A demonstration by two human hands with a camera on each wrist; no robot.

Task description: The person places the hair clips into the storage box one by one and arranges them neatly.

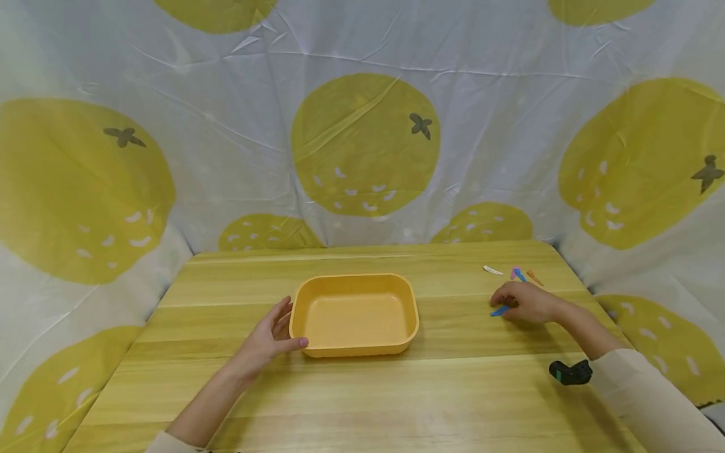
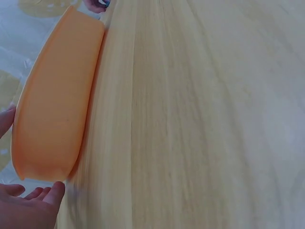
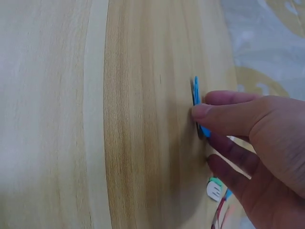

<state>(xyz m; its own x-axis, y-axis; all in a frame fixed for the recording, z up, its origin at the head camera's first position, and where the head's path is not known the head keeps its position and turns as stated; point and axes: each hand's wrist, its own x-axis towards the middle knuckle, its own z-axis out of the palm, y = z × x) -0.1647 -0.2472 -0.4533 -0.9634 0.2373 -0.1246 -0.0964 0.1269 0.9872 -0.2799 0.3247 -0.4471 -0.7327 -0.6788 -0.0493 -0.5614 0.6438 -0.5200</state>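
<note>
My left hand (image 1: 266,336) rests against the left end of a yellow-orange rectangular basin (image 1: 357,349). Its thumb reaches to the front corner at the rim while the other fingers lie along the end wall; in the left wrist view, fingertips (image 2: 56,191) are right at the basin's end. Over on the right, my right hand (image 1: 527,302) pinches a slim blue hair clip (image 3: 197,93) between thumb and fingers, close over the tabletop. Part of that clip is hidden behind the thumb. The basin's inside shows only its bare floor.
Behind the right hand lie a white hair clip (image 1: 493,270), a blue one (image 1: 520,275) beside a pink one, and an orange one (image 1: 535,277). The wood-patterned table (image 1: 226,277) ends at a lemon-print cloth (image 1: 362,38) hanging behind and at both sides.
</note>
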